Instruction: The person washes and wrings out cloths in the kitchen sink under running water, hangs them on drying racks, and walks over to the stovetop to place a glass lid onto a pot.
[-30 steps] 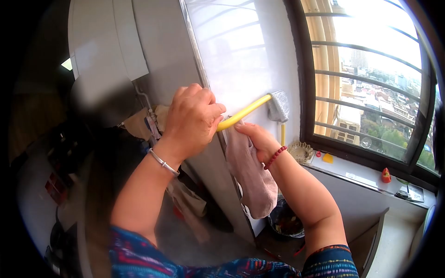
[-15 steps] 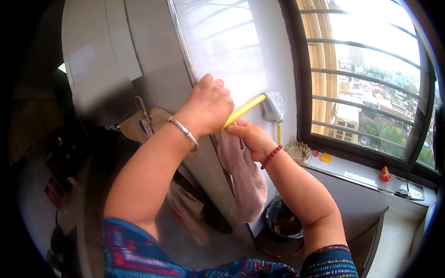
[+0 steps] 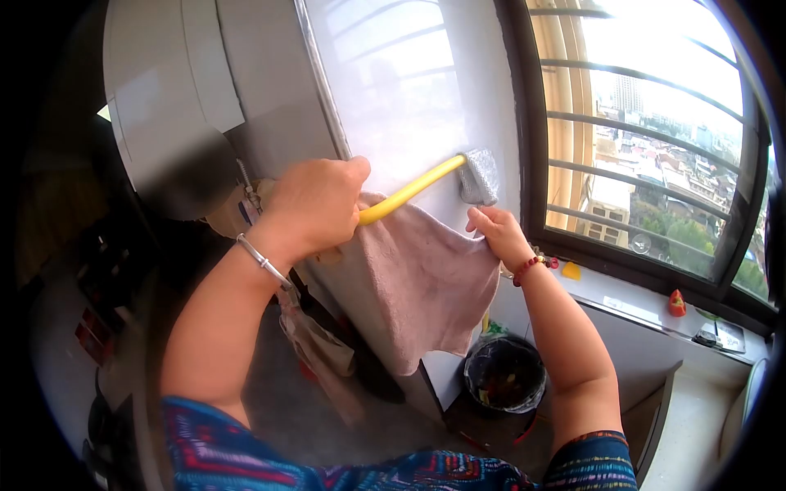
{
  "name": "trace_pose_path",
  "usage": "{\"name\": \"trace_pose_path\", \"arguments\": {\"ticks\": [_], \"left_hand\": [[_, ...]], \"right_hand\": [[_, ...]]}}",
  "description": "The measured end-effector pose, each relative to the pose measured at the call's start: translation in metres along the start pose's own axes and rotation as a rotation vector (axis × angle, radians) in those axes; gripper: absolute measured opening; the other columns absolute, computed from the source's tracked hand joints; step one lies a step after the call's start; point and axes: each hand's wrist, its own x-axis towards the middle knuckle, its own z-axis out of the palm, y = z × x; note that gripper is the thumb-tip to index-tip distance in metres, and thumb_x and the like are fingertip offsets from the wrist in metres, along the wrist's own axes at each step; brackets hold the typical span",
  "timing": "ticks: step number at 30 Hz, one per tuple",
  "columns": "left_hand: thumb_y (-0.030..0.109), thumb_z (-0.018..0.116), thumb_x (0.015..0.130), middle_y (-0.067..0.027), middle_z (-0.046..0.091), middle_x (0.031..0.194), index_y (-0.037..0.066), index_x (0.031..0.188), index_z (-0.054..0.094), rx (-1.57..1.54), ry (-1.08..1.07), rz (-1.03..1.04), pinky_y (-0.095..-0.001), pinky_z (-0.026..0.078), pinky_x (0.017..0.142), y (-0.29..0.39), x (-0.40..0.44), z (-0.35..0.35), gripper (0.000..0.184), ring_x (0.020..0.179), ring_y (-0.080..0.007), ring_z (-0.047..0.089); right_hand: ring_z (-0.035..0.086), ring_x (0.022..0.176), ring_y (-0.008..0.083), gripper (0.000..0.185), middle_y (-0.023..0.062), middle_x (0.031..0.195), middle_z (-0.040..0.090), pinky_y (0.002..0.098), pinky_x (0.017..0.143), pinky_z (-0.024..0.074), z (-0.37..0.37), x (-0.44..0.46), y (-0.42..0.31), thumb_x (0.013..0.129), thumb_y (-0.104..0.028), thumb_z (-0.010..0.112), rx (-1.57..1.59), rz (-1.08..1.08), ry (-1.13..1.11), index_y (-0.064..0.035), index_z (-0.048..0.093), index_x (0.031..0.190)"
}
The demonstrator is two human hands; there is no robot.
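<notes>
A pinkish cloth (image 3: 434,278) hangs spread between my two hands, its lower edge loose. My left hand (image 3: 315,200) is closed in a fist at the cloth's upper left corner, beside the near end of a yellow pipe (image 3: 417,186); its fingertips are hidden. My right hand (image 3: 501,236) pinches the upper right corner between thumb and fingers. Part of the cloth's top edge passes behind the pipe. Silvery foil-like wrapping (image 3: 480,176) covers the pipe's far end, close to the white wall.
Below the cloth stands a bin lined with a black bag (image 3: 503,376). To the right is a barred window (image 3: 647,131) over a sill (image 3: 614,299) with small items, including a red one (image 3: 676,303). More cloths (image 3: 315,335) hang at left.
My hands have moved apart, the left one leftward and down, the right one rightward. Between them the bunched cloth has opened out flat. More of the yellow pipe and the bin shows.
</notes>
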Motion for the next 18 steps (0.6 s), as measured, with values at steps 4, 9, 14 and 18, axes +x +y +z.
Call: {"name": "trace_pose_path", "arguments": {"ticks": [4, 9, 14, 18], "left_hand": [[0.0, 0.048, 0.062, -0.0171, 0.051, 0.06, 0.002, 0.066, 0.042, -0.061, 0.141, -0.053, -0.0422, 0.039, 0.053, -0.021, -0.005, -0.008, 0.008, 0.06, -0.0362, 0.051], [0.0, 0.046, 0.063, -0.0187, 0.047, 0.059, 0.0, 0.067, 0.04, -0.055, 0.239, -0.189, -0.0399, 0.036, 0.052, -0.055, -0.009, -0.018, 0.008, 0.058, -0.0364, 0.047], [0.0, 0.046, 0.064, -0.0176, 0.043, 0.058, -0.001, 0.068, 0.04, -0.049, 0.363, -0.318, -0.0351, 0.037, 0.052, -0.087, -0.012, -0.025, 0.007, 0.055, -0.0311, 0.042], [0.0, 0.046, 0.064, -0.0153, 0.041, 0.057, 0.0, 0.067, 0.038, -0.039, 0.475, -0.379, -0.033, 0.037, 0.052, -0.109, -0.02, -0.032, 0.008, 0.053, -0.0262, 0.039]], "right_hand": [[0.054, 0.078, 0.0147, 0.03, 0.0036, 0.087, 0.053, 0.0272, 0.072, 0.0456, -0.005, -0.003, -0.005, 0.075, -0.009, 0.063, 0.751, 0.183, -0.377, -0.0052, 0.047, 0.1], [0.056, 0.082, 0.0162, 0.023, 0.0079, 0.089, 0.054, 0.0293, 0.076, 0.0471, 0.012, 0.01, -0.019, 0.076, 0.003, 0.053, 0.874, 0.156, -0.313, 0.0001, 0.047, 0.099], [0.058, 0.075, 0.0158, 0.019, 0.01, 0.085, 0.056, 0.0286, 0.069, 0.0508, 0.031, 0.024, -0.043, 0.078, -0.006, 0.057, 0.695, 0.173, -0.05, 0.0027, 0.049, 0.094], [0.058, 0.067, 0.0153, 0.016, 0.007, 0.078, 0.057, 0.0278, 0.065, 0.0518, 0.033, 0.027, -0.056, 0.078, -0.01, 0.058, 0.603, 0.122, -0.034, 0.0006, 0.051, 0.088]]}}
